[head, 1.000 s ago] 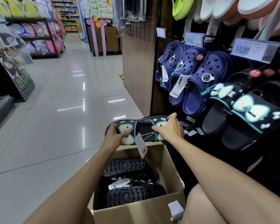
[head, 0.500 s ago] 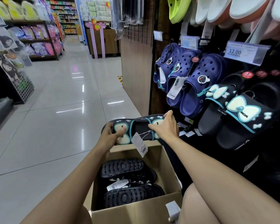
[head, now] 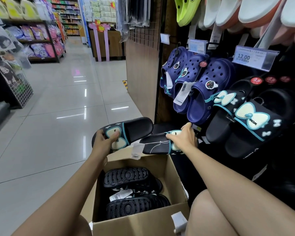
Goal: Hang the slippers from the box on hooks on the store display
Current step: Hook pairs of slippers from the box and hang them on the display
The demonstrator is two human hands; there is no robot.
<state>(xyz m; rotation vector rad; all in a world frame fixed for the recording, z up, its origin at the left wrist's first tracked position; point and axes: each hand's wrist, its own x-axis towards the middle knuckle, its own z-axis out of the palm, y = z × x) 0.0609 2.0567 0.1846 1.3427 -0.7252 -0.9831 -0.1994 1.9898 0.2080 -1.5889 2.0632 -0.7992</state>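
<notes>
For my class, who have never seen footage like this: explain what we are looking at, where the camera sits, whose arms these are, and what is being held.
The camera is worn on a person's head and looks down at their own arms; there is no robot. The left hand grips one black bow slipper; the right hand grips its mate. A thin string and a tag join the pair. Below is a cardboard box with more slippers lying sole up. On the right is the display, with navy clogs and matching bow slippers already hanging.
</notes>
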